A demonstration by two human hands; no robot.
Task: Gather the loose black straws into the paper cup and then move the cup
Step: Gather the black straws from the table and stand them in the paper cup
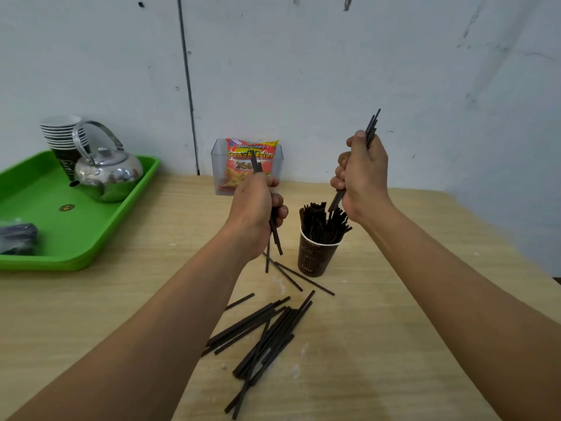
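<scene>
Cup (315,256) reads "latte" (pkt (239,151) behind: "French Fries"); L hand (255,214), R hand (362,177) grip straws (372,126).

Seen through a single wide-angle camera worn on the person's head, facing forward and down at close range, a wooden table (394,329) fills the lower frame, the paper cup (315,256) near centre, a green tray (60,238) at left and a pale wall (303,71) closing the far side.

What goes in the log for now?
left hand: grips few straws | right hand: grips straw bunch above paper cup | loose straws: on table
</scene>
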